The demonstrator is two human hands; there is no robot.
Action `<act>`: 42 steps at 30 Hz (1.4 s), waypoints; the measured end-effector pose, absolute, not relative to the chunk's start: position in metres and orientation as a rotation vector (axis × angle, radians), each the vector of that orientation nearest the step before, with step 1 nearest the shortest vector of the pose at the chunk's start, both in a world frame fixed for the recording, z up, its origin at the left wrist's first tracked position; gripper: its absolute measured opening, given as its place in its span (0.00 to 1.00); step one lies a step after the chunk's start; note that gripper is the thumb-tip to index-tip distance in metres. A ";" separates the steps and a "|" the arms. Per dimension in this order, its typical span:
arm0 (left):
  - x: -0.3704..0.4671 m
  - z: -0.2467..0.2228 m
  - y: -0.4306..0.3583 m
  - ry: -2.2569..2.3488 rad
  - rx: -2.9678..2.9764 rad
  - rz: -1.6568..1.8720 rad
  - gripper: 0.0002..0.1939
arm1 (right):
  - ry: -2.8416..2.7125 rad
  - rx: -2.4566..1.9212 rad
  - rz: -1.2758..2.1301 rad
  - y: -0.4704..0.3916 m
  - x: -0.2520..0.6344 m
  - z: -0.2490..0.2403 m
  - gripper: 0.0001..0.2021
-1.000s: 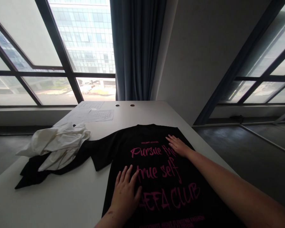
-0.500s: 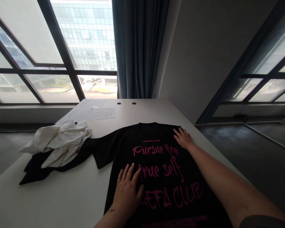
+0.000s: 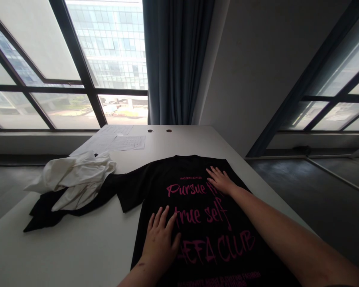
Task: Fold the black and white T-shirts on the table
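A black T-shirt [image 3: 161, 175] with pink lettering lies spread on the white table, its collar toward the far end. My left hand [image 3: 160, 241] rests flat on the shirt's left part, fingers spread, beside the larger lettering. Near the upper right of the lettering, my right hand [image 3: 220, 180] lies on the fabric with fingers apart, covering the end of the top large line. The left sleeve reaches out flat; the right sleeve is not visible, and my right forearm hides part of that side.
To the left, a crumpled white cloth [image 3: 74, 175] lies on a dark cloth [image 3: 48, 217] beside the left sleeve. Papers [image 3: 127, 142] lie toward the back of the table [image 3: 182, 139], near two round holes. A blue curtain [image 3: 176, 59] hangs beyond the far edge.
My right hand has slid inward to the left from the shirt's right shoulder onto the lettering. The left hand stays in place.
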State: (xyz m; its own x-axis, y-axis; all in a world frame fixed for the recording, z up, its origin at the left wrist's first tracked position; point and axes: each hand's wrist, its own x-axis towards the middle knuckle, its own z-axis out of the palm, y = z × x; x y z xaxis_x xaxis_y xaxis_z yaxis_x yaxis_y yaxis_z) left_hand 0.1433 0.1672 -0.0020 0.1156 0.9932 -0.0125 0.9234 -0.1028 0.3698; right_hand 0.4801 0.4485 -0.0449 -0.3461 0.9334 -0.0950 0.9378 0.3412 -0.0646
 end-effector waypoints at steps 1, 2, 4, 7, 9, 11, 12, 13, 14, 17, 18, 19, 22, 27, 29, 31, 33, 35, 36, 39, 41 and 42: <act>0.143 -0.002 0.167 1.886 2.110 0.347 0.32 | 2.555 1.764 -0.182 0.447 0.479 -0.044 0.35; 0.143 -0.003 0.167 1.887 2.110 0.347 0.32 | 2.571 1.761 -0.190 0.447 0.478 -0.043 0.35; 0.143 -0.004 0.167 1.889 2.109 0.346 0.32 | 2.590 1.808 -0.158 0.450 0.480 -0.040 0.34; 0.143 -0.003 0.168 1.889 2.103 0.339 0.32 | 2.522 2.024 -0.012 0.462 0.486 -0.037 0.36; 0.143 -0.002 0.168 1.887 2.097 0.325 0.33 | 2.399 2.171 0.044 0.472 0.493 -0.038 0.37; 0.143 0.000 0.168 1.888 2.090 0.304 0.33 | 2.252 2.245 0.001 0.481 0.499 -0.041 0.38; 0.143 0.000 0.169 1.890 2.086 0.293 0.33 | 2.190 2.255 -0.041 0.484 0.503 -0.042 0.38; 0.143 0.001 0.169 1.890 2.084 0.285 0.33 | 2.142 2.257 -0.081 0.487 0.505 -0.044 0.38; 0.143 0.001 0.169 1.890 2.085 0.281 0.33 | 2.112 2.252 -0.112 0.488 0.507 -0.046 0.39; 0.144 0.002 0.169 1.885 2.091 0.286 0.33 | 2.108 2.243 -0.120 0.488 0.509 -0.048 0.39; 0.144 0.002 0.169 1.884 2.092 0.288 0.33 | 2.116 2.246 -0.112 0.487 0.509 -0.048 0.38; 0.144 0.002 0.169 1.885 2.090 0.289 0.33 | 2.123 2.250 -0.107 0.485 0.508 -0.047 0.37; 0.144 0.001 0.169 1.886 2.085 0.286 0.33 | 2.119 2.265 -0.104 0.476 0.503 -0.045 0.35; 0.143 -0.004 0.168 1.901 2.113 0.317 0.33 | 2.149 2.254 -0.040 0.443 0.501 -0.046 0.34; 0.143 -0.008 0.168 1.904 2.125 0.337 0.33 | 2.180 2.225 -0.049 0.427 0.504 -0.048 0.34; 0.143 -0.011 0.168 1.908 2.142 0.350 0.33 | 2.218 2.184 -0.063 0.413 0.507 -0.049 0.34; 0.143 -0.014 0.168 1.918 2.162 0.356 0.32 | 2.252 2.159 -0.060 0.404 0.508 -0.048 0.34; 0.143 -0.015 0.168 1.930 2.180 0.354 0.32 | 2.260 2.161 -0.057 0.399 0.508 -0.047 0.34; 0.143 -0.015 0.168 1.936 2.187 0.349 0.31 | 2.257 2.164 -0.061 0.398 0.507 -0.046 0.35; 0.143 -0.017 0.168 1.959 2.209 0.334 0.31 | 2.244 2.166 -0.094 0.398 0.506 -0.044 0.35; 0.142 -0.021 0.167 1.972 2.233 0.326 0.30 | 2.255 2.154 -0.115 0.398 0.505 -0.043 0.36; 0.141 -0.023 0.166 1.978 2.246 0.318 0.31 | 2.263 2.146 -0.127 0.397 0.505 -0.043 0.36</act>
State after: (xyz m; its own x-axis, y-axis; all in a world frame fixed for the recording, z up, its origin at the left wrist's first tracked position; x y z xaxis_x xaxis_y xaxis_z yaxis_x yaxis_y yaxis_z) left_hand 0.1410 0.1662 -0.0235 0.1179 0.9905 0.0707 0.9627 -0.1315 0.2365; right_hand 0.5054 0.3972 -0.0425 -0.0542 0.9960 -0.0709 0.9977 0.0511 -0.0453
